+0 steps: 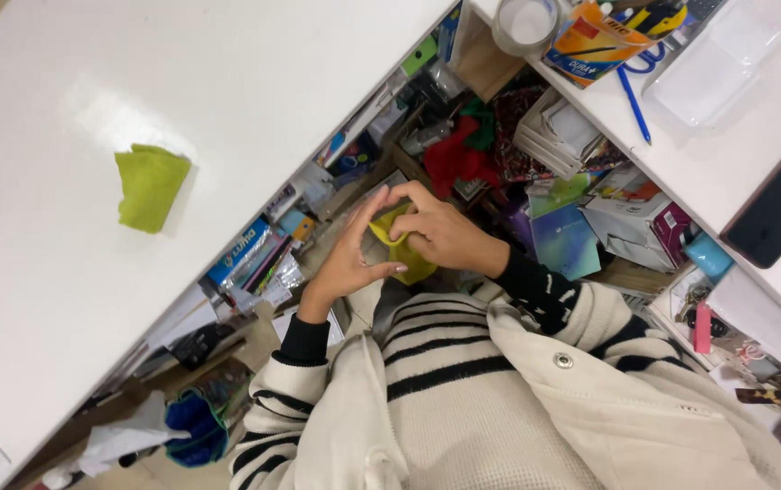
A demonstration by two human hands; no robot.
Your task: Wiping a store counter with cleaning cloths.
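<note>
Yellow piece: a small, soft yellow folded piece (406,254), cloth or paper I cannot tell, sits between both hands, in the air over the gap between the two white surfaces, close in front of the person's chest.
Left hand: the left hand (351,259) touches the yellow piece from the left, fingers long and nearly straight, thumb pressed to its lower edge.
Right hand: the right hand (440,234) curls over the yellow piece from the right, fingers bent and pinching its upper fold; fingertips of both hands meet at the top.
Sleeves: cream jacket over a black-and-white striped knit with black cuffs (304,340).
Clutter below: open shelves under the hands hold a red cloth (454,159), a white cardboard box (635,222), a teal card (567,238) and packets (245,254).
Left table: a white tabletop (63,299) carries a crumpled lime-green cloth (148,186), well apart from the hands, near its middle.
Right table: along the white counter (753,172), a blue pen (633,104) lies near the front edge, a clear plastic tray (712,63) behind it, a round clear container (526,23) at the left corner, a black phone (780,204) toward the right edge.
</note>
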